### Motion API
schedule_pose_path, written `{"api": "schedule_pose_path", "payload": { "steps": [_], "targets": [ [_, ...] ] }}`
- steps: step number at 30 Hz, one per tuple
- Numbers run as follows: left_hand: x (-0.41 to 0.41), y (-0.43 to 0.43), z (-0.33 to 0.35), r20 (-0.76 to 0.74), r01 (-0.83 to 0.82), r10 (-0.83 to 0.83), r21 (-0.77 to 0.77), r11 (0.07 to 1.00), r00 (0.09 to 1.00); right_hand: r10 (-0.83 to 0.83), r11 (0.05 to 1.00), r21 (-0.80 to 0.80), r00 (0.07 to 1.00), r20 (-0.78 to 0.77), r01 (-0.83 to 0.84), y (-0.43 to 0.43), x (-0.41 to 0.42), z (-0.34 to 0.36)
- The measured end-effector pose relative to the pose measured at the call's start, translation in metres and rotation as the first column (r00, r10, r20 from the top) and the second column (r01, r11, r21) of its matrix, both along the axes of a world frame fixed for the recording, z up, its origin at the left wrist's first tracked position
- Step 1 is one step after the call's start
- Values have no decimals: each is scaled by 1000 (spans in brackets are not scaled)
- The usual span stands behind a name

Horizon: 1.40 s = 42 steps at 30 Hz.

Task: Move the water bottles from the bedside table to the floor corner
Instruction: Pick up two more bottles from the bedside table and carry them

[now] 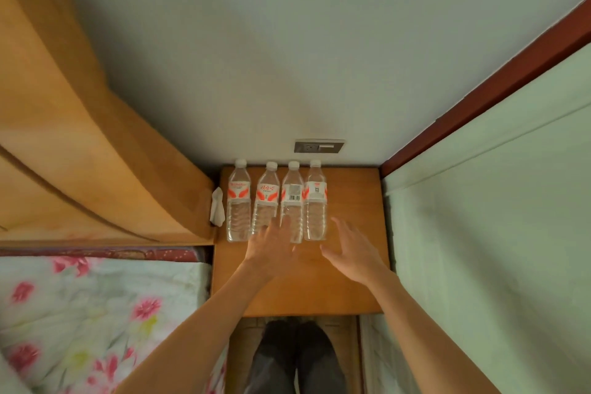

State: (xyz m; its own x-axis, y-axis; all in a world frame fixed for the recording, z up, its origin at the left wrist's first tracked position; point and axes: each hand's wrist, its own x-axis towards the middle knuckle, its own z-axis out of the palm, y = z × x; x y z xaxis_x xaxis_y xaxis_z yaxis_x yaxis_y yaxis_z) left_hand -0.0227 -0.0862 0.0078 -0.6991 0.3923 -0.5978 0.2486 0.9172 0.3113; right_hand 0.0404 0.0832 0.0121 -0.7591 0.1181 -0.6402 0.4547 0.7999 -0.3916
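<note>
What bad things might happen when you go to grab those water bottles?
The four water bottles stand packed close in a row. The left hand or right hand, both open, might bump one and topple its neighbours. The leftmost bottle stands near the side edge of the bedside table. If knocked, it might drop down beside the headboard.

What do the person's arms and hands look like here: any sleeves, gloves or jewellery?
The left hand and right hand are bare, with no gloves, rings, watch or bracelet visible. The left forearm and right forearm are uncovered down to the frame's edge; no sleeve comes into view.
</note>
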Motion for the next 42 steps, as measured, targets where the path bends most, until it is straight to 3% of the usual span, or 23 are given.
{"api": "schedule_pose_path", "payload": {
  "steps": [6, 10, 16, 26, 42],
  "targets": [
    [-18, 26, -54, 30, -104, 104, -8, 995, 994, -27, 999, 33, 1000, -2, 27, 14, -30, -53],
    [-22, 42, -86, 29, -136, 137, -21, 990, 990, -126, 992, 35, 989, 77, 124, 16, -46, -88],
    [-25, 54, -114, -24, -196, 195, -40, 980, 981, -259, 966, 39, 963, 78, 257, 5, -73, -133],
    [-34, 58, -138, -107, -211, 209, -4, 978, 972, -377, 925, 33, 925, -50, 379, -6, -97, -164],
    [-57, 65, -153, -121, -237, 227, -72, 969, 966, -468, 879, -71, 882, 53, 471, 16, -106, -176]
  ]
}}
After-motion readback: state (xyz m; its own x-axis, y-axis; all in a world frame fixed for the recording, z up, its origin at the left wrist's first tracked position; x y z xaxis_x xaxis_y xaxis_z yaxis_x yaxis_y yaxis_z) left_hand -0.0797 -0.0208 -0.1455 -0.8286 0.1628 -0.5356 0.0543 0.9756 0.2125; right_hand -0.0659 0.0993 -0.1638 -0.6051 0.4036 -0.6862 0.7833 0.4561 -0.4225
